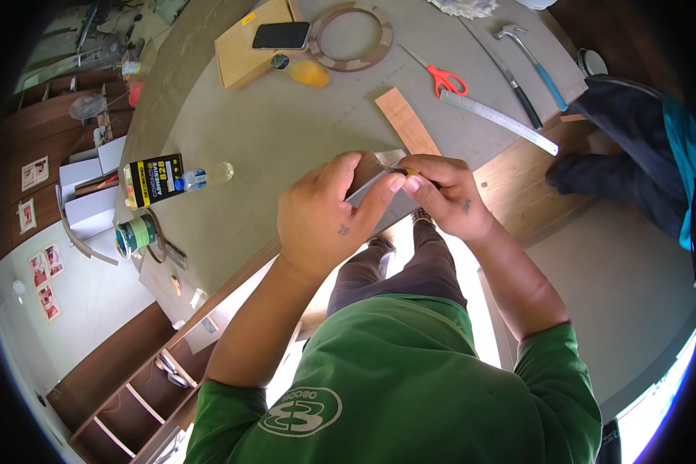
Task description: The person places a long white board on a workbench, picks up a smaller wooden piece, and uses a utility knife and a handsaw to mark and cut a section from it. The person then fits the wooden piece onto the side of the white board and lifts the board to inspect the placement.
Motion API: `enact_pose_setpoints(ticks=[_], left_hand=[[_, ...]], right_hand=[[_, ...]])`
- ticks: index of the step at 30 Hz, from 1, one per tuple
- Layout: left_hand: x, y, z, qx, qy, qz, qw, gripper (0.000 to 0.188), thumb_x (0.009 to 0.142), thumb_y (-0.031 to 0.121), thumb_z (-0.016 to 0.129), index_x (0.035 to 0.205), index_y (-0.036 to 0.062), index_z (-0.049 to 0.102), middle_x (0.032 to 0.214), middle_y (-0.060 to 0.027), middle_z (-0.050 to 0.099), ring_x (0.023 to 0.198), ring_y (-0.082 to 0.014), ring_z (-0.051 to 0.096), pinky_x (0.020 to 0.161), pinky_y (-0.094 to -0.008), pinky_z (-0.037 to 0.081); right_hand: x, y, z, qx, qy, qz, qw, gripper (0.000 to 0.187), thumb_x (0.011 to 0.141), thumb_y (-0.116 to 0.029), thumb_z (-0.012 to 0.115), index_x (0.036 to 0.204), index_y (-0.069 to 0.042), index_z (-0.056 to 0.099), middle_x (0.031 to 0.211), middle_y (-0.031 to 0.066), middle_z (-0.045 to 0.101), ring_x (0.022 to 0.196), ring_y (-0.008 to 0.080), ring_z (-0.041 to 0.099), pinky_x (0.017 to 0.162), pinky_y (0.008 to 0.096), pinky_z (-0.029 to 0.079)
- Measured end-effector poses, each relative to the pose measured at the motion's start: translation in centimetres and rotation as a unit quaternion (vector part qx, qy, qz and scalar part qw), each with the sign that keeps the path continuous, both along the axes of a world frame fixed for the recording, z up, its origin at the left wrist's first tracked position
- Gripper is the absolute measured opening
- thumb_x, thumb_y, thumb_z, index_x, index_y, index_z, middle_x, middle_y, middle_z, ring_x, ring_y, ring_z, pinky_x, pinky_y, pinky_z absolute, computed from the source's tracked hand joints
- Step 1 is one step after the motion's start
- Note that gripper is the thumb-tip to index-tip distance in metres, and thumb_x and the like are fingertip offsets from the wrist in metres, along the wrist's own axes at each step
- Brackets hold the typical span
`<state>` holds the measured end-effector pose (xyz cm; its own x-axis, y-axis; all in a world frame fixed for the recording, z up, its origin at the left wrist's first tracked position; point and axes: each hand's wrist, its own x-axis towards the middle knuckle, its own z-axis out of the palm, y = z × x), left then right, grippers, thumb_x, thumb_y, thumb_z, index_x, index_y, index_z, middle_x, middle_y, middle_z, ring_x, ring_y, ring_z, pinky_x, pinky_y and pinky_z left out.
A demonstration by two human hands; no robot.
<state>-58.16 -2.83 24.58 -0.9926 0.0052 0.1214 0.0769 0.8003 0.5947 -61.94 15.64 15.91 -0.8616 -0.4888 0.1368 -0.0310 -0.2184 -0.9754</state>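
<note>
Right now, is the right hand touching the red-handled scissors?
Apart: the head view shows bare grey tabletop between the right hand and the red-handled scissors.

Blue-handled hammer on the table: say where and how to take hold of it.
Take the blue handle, probably best from the near right: its free end points to the near side, the metal head lies farther off, and a black-handled tool lies along its left.

Dark phone (281, 35) on cardboard box (238, 59); blue-handled hammer (547, 83) farther right.

Grey table (247, 127): scissors (445, 72), metal ruler (499, 122), hammer (540, 71), ring (384, 49), wooden strip (406, 120).
</note>
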Motion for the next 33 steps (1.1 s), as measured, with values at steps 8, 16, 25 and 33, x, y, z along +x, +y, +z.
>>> enact_pose_setpoints(ticks=[8,16,25,33], left_hand=[[0.0,0.0,-0.1,-0.012,0.006,0.005,1.000,0.032,0.089,0.031,0.080,0.093,0.0014,0.068,0.065,-0.0026,0.056,0.055,-0.0110,0.048,0.051,-0.0269,0.043],[0.0,0.0,0.2,-0.015,-0.009,0.008,1.000,0.031,0.091,0.030,0.078,0.087,0.0021,0.066,0.064,-0.0029,0.056,0.055,-0.0114,0.048,0.051,-0.0269,0.042],[-0.1,-0.1,0.2,-0.019,-0.007,0.007,1.000,0.029,0.092,0.028,0.077,0.086,0.0026,0.065,0.065,-0.0044,0.059,0.055,-0.0133,0.050,0.052,-0.0282,0.044],[-0.2,0.0,0.0,-0.021,0.006,0.005,1.000,0.028,0.093,0.027,0.076,0.086,0.0023,0.066,0.067,-0.0049,0.061,0.056,-0.0136,0.052,0.054,-0.0281,0.046]], right_hand=[[0.4,-0.3,0.1,0.036,-0.009,-0.022,0.999,0.026,0.099,-0.018,0.068,0.109,0.006,0.068,0.082,0.0086,0.064,0.072,0.0114,0.053,0.065,0.0268,0.045],[0.5,-0.7,0.3,0.030,-0.019,-0.022,0.999,0.026,0.100,-0.017,0.067,0.111,0.006,0.068,0.082,0.0077,0.064,0.073,0.0104,0.053,0.065,0.0267,0.046],[0.7,-1.3,0.2,0.030,-0.005,-0.048,0.998,0.020,0.100,-0.015,0.066,0.096,0.005,0.065,0.074,0.0055,0.055,0.068,0.0115,0.046,0.061,0.0278,0.041],[1.0,-1.8,0.2,0.010,0.001,-0.068,0.998,0.018,0.099,-0.012,0.066,0.096,0.005,0.064,0.074,0.0055,0.055,0.068,0.0120,0.047,0.061,0.0281,0.041]])
